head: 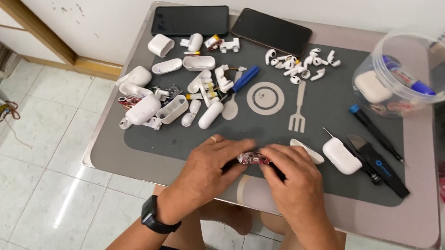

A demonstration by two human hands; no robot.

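Observation:
My left hand (208, 170), with a ring and a black wristwatch, and my right hand (292, 180) meet at the near edge of a dark grey mat (333, 101). Between their fingertips they pinch a small reddish-pink part (253, 159) with metal bits. Both hands grip it, the left from the left end, the right from the right end. A white earbud case (341, 155) lies just right of my right hand, and a white case lid (306, 150) sits beside my right fingers.
Opened white earbud cases and parts (174, 93) are heaped at the mat's left. Loose white earbuds (298, 64) lie at the back. Two dark phones (191, 19) (272, 32) rest at the far edge. A clear plastic tub (416, 69) stands back right, with screwdrivers (376, 131) and a black blade tool (383, 166) nearby.

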